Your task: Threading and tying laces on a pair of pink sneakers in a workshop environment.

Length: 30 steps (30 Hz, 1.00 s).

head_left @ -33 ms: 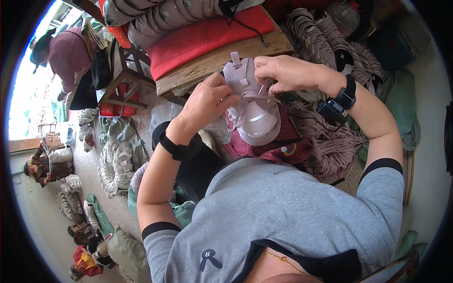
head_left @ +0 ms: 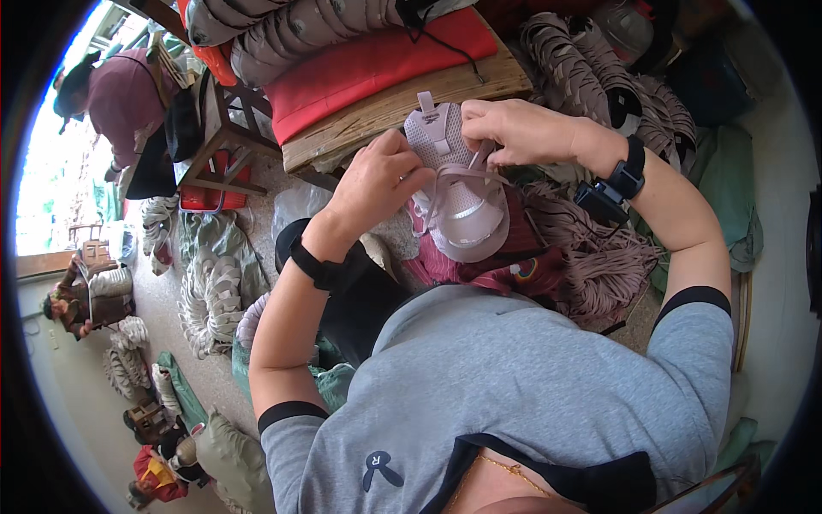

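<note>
A pale pink shoe upper (head_left: 469, 224) lies before me, toe towards my body and tongue (head_left: 433, 128) pointing away. A flat pink shoelace (head_left: 452, 174) loops loosely across its front. My left hand (head_left: 381, 182) is closed, its curled fingers at the upper's left edge; the fingertips are partly hidden. On the other side my right hand (head_left: 524, 134) pinches the lace by the eyelet edge, with thumb and forefinger close together. Under the upper, dark red striped cloth (head_left: 527, 248) covers my lap.
A wooden bench (head_left: 402, 101) stands just beyond the upper, bearing red cloth (head_left: 377, 73) and stacked uppers (head_left: 317, 36). To the right lie a heap of pink laces (head_left: 599, 257) and more uppers (head_left: 582, 64). Several people work at left, one in a maroon top (head_left: 128, 94) near a red basket (head_left: 214, 193).
Barely anything differs: the upper and the fingers of my left hand have shifted slightly away from me. My right hand keeps its pinch.
</note>
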Motion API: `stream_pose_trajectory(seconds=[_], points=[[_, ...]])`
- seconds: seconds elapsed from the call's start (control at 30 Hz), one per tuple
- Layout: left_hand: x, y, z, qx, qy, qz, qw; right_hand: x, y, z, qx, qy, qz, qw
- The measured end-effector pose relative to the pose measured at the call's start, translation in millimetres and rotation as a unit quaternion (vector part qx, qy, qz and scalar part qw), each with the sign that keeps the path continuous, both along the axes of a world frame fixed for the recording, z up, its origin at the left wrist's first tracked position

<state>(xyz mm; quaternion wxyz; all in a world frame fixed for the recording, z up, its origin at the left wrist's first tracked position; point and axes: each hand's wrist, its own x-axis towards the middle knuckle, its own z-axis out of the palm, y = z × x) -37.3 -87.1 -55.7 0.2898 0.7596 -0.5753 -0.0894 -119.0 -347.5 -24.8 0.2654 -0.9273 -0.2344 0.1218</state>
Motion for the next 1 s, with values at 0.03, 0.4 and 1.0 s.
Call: stream_pose_trajectory(seconds=[0.03,0.4,1.0], points=[[-3,-2,-3,-0.008,0.034,0.042,0.999,-3,-1,-5,0.024,-0.026,-0.008,0.999],[-29,-20,14,-0.207,0.470,0.199,0.834,-53,42,-38,0.123,-0.230,-0.146,0.954],[-71,-2,-26,-0.111,0.060,0.253,0.959,-68,18,-44,0.312,0.124,-0.275,0.901]])
